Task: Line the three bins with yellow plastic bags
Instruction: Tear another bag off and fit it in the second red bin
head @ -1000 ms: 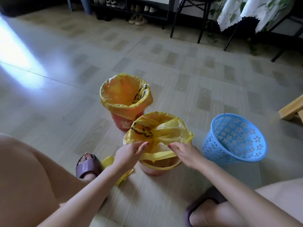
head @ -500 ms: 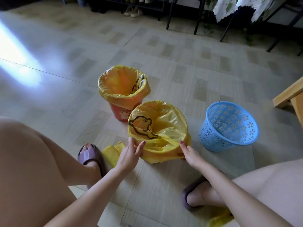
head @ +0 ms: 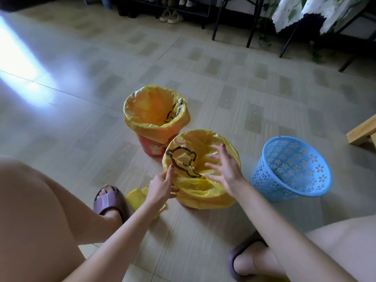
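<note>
Three bins stand on the floor. The far red bin point(head: 150, 146) carries a yellow bag point(head: 142, 119) folded over its rim. The nearer middle bin is wrapped by a second yellow bag point(head: 203, 192) with a black outline drawing. My left hand point(head: 160, 185) pinches that bag at the near left rim. Inside the bag's mouth is my right hand point(head: 223, 167), fingers spread and straight. The blue perforated bin point(head: 291, 169) at the right has no bag in it. Another folded yellow bag point(head: 136, 197) lies on the floor beside my left hand.
My feet in purple slippers point(head: 109, 200) rest on the tiled floor either side of the middle bin. A wooden piece point(head: 362, 129) juts in at the right edge. Chair legs, a shoe rack and a table with a white cloth point(head: 295, 11) stand at the back.
The bag on the middle bin has been pulled down over the rim. My right hand left the rim and moved up into the bag's mouth with fingers spread. My left hand stays at the rim.
</note>
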